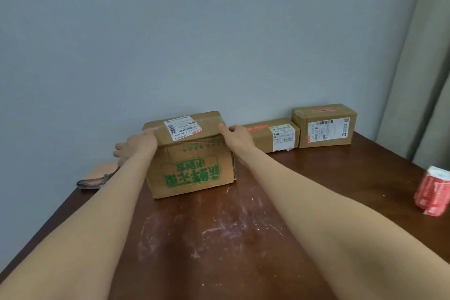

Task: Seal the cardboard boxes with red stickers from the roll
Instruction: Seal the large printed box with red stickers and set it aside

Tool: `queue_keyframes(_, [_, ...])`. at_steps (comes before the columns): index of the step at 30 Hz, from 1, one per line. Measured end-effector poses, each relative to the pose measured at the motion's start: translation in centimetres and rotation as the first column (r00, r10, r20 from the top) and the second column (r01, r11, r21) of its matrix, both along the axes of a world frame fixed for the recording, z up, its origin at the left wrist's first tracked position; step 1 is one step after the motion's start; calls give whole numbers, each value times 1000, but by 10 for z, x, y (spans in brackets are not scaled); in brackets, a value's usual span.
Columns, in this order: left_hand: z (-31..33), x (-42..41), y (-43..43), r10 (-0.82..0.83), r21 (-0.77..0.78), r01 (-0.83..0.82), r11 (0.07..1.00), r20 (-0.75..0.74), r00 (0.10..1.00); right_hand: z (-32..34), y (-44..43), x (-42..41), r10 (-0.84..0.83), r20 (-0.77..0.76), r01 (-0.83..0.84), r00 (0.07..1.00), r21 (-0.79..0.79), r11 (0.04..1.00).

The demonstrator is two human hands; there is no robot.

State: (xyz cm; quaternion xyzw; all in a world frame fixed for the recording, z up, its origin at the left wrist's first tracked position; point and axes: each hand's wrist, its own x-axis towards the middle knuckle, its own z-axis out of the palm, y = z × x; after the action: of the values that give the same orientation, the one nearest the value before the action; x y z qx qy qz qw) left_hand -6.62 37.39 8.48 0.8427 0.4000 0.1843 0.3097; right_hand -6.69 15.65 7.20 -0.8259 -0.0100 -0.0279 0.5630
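Scuffed table (219, 238), held box (192, 165), sticker roll (433, 192), cloth (97, 175)

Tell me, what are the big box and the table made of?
The big box looks like matte brown cardboard: creased front, green print. The table seems dark wood, slightly shiny, with white scuffs; maybe veneer.

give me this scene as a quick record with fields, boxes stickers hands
surface: dark wooden table, white scuffs
box in hand: green-printed box, white label on top, no red sticker visible
left hand: grips its left top edge
right hand: grips its right top edge, thumb on top
other boxes: long flat box and taller box by the wall, each with a red sticker on top
sticker roll: near the table's right edge, untouched
other: cloth at the left edge
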Motion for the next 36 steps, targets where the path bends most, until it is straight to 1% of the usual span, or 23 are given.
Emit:
queue_keyframes(5, [2, -11, -52, -77, -133, 92, 987, 112, 991, -2, -56, -20, -138, 16, 138, 990, 29, 990])
queue_keyframes(10, [2, -26, -108, -234, -137, 260, 956, 179, 956, -3, -118, -48, -266, 34, 266, 963, 16, 964])
queue_keyframes(14, [0, -35, -160, -337, -135, 359, 923, 162, 927, -5, -167, -63, -351, 20, 351, 936, -2, 936])
queue_keyframes(18, [-1, -34, -205, -428, -97, 440, 893, 124, 895, -7, -211, -74, -439, 21, 439, 898, -8, 898])
queue_keyframes(23, [-3, -21, -240, -543, -88, 555, 827, 132, 829, -9, -248, -76, -524, 20, 524, 851, 14, 851])
queue_keyframes(28, [-2, -9, -251, -562, -180, 580, 794, 145, 814, -10, -254, -70, -547, 11, 546, 837, 33, 837])
queue_keyframes(32, [-2, 2, -250, -553, -201, 570, 797, 138, 822, -10, -255, -65, -546, 11, 545, 838, 60, 836])
queue_keyframes(36, [-2, 12, -249, -566, -219, 584, 782, 144, 812, -11, -255, -62, -552, 17, 551, 834, 40, 834])
